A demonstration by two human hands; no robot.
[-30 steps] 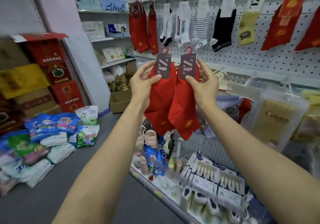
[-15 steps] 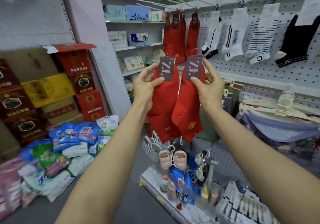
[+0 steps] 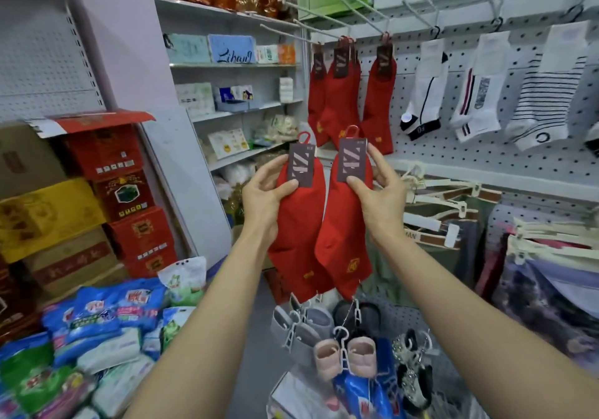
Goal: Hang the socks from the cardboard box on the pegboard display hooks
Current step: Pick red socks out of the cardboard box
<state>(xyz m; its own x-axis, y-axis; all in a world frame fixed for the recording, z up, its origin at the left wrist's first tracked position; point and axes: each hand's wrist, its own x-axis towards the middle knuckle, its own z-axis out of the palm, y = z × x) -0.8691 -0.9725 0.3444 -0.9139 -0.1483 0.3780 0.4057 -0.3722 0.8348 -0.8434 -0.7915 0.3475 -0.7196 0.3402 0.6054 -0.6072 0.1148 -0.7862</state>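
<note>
I hold two pairs of red socks up in front of the pegboard (image 3: 534, 159). My left hand (image 3: 262, 196) pinches the left red sock pair (image 3: 299, 234) just under its dark card tag. My right hand (image 3: 377, 198) pinches the right red sock pair (image 3: 345, 240) at its tag, which has a red plastic hook on top. Above and behind them, three red sock pairs (image 3: 350, 97) hang on long wire display hooks (image 3: 327, 20). The cardboard box is not in view.
White and striped socks (image 3: 479, 94) hang to the right on the pegboard. Garments on hangers (image 3: 453, 221) stick out below. Small slippers and clips (image 3: 343, 350) hang low in front. Stacked red and yellow cartons (image 3: 129, 198) and detergent bags (image 3: 97, 321) fill the left floor.
The view has turned left and closer to the hanging red socks. Both hands have spread the two held pairs slightly apart and keep pinching them.
</note>
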